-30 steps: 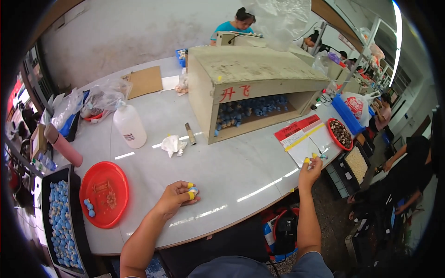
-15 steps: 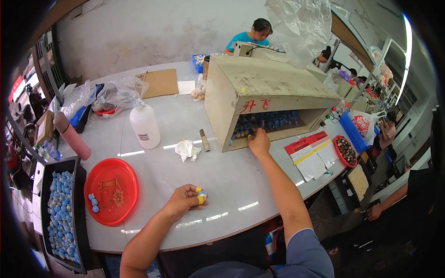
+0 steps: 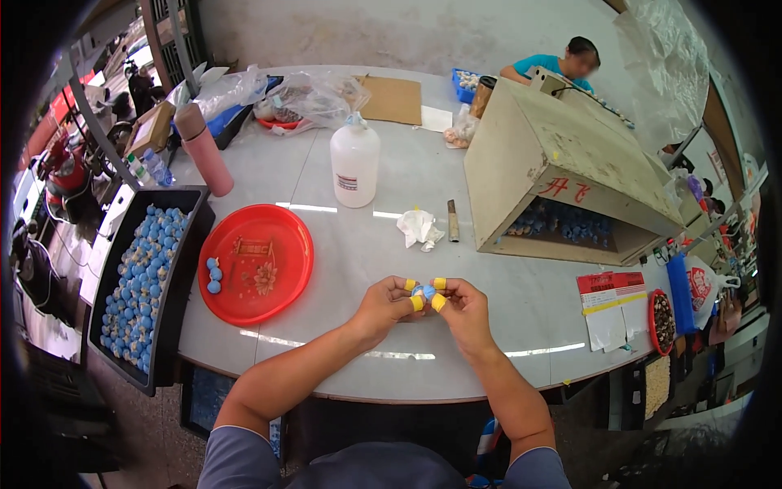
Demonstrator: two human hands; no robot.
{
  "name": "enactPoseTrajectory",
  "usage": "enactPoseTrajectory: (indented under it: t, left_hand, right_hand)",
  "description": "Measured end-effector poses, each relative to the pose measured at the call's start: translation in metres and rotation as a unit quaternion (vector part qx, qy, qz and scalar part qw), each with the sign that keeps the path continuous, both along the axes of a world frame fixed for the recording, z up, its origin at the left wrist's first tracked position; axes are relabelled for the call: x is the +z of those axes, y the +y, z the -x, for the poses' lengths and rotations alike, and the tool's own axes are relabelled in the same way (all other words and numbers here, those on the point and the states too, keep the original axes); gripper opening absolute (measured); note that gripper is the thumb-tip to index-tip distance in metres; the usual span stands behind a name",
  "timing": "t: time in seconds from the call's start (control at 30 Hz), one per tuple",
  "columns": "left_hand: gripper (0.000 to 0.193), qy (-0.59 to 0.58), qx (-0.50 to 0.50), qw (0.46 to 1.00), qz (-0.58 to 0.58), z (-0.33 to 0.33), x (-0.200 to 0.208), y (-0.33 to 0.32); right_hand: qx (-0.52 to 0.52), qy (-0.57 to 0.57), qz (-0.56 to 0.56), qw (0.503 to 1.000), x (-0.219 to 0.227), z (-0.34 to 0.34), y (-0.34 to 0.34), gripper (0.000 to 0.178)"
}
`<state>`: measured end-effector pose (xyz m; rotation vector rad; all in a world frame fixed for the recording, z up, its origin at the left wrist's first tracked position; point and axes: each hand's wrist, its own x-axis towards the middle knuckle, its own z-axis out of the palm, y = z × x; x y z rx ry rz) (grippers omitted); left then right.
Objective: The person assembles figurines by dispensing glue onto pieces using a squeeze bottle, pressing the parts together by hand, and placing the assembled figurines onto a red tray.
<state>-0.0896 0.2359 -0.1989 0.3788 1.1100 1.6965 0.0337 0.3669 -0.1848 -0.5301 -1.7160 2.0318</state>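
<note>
both hands meet just right of the round red plastic tray [image 3: 257,262]. the left hand [image 3: 384,303] and right hand [image 3: 463,306], fingertips capped in yellow, are closed in a pinch on one small blue ball [image 3: 427,291] between them. three more blue balls [image 3: 213,275] lie on the tray's left part.

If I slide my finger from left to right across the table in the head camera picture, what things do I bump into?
Black tray of blue balls → red plate → white bottle → crumpled tissue → big wooden box → red and white papers → small red bowl.
</note>
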Motion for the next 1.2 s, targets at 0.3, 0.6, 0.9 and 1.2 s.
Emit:
enactPoseTrajectory:
  t: [0.3, 0.6, 0.9, 1.2]
  left_hand:
    - [0.029, -0.002, -0.012, 1.0, 0.007, 0.002, -0.007, -0.002]
    - [0.02, -0.106, -0.051, 0.993, -0.029, 0.004, -0.005, -0.002]
    - [0.025, -0.089, -0.076, 0.992, -0.053, 0.003, -0.001, -0.002]
    - [0.022, -0.08, -0.075, 0.993, -0.045, 0.002, -0.004, -0.002]
  right_hand:
    - [-0.003, 0.024, -0.161, 0.987, -0.02, -0.002, 0.002, 0.023]
    - [0.033, 0.031, -0.127, 0.991, -0.017, -0.008, 0.019, 0.022]
    - [0.044, 0.065, -0.233, 0.969, -0.009, -0.008, 0.017, 0.027]
    - [0.025, 0.063, -0.299, 0.952, -0.007, -0.004, 0.013, 0.03]
